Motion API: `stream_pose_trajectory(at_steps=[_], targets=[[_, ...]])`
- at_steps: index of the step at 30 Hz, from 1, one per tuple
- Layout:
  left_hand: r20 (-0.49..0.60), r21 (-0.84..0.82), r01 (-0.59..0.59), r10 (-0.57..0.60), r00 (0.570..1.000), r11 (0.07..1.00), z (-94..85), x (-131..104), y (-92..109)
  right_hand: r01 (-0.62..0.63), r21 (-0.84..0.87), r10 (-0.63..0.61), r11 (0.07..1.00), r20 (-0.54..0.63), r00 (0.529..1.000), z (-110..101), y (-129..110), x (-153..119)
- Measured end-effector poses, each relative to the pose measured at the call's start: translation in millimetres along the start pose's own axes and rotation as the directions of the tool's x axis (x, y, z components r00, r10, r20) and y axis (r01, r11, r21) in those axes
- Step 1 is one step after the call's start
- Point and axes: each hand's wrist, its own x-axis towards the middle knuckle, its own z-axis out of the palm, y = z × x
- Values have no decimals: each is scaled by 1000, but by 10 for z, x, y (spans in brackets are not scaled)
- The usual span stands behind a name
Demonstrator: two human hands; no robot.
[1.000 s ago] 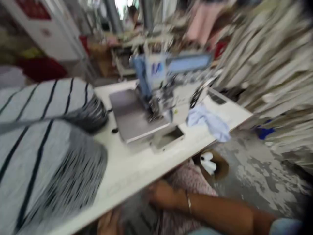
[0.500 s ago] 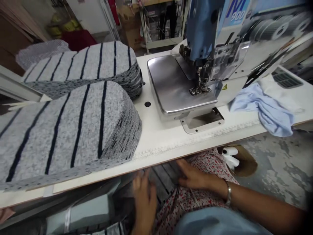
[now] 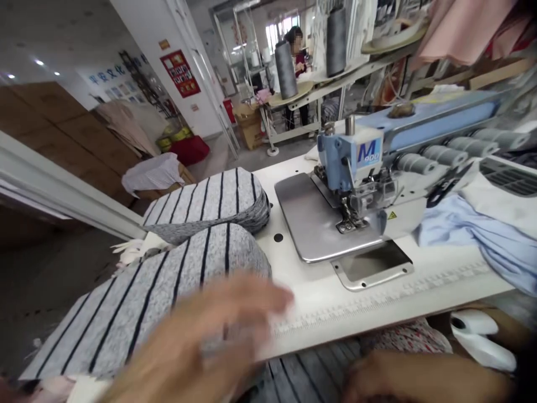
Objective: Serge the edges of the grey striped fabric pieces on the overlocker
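Observation:
My left hand [image 3: 210, 330], blurred by motion, is raised in front of the near stack of grey striped fabric pieces [image 3: 168, 296]. Its fingers reach rightward apart from the thumb, with nothing visible between them. Low at the table's front edge, my right hand [image 3: 369, 375] is beside a grey striped cloth [image 3: 297, 372] on my lap; its fingers are blurred and partly out of frame. Behind the near stack lies a second stack of striped pieces [image 3: 205, 196]. To the right of the stacks stands a blue and white sewing machine [image 3: 348, 162] with a metal plate [image 3: 310, 212].
A printed ruler [image 3: 327, 316] runs along the table's front edge. Light blue cloth [image 3: 465, 224] lies on the right, near black-handled scissors [image 3: 448, 182]. White cones [image 3: 482, 336] sit below the table. A person [image 3: 296, 50] sits at another table behind.
The view has tilted up and shows more of the room. My left hand has risen from the lap to in front of the near stack. My right hand stays low by the lap cloth.

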Motion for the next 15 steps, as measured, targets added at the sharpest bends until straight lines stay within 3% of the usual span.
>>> stream_pose_trajectory(at_steps=[1,2,4,6,8,11,13,15], targets=[[-237,95,-69,90,967,993,-199,272,65,30,14,-29,999,-76,997,-86,-77,-24],[-400,201,-72,149,904,977,-334,563,83,45,16,-42,999,-185,982,-152,-109,-38],[-476,241,-29,144,868,970,-433,1098,-4,43,-15,-45,999,-439,897,-233,-61,-39],[-465,234,-26,135,875,972,-376,1442,-184,35,-51,-59,998,-618,784,-263,60,-14],[-447,218,-58,152,882,974,-275,1557,-371,55,-58,-79,997,-714,696,-261,155,27],[-481,179,-89,166,861,980,-249,1507,-554,60,-105,-118,993,-733,670,-234,177,99],[-585,134,-63,131,800,989,-372,1479,-589,41,-151,-138,988,-711,690,-221,164,135],[-722,64,-37,72,688,997,-580,1479,-555,71,-51,-86,996,-694,715,-230,163,133]])
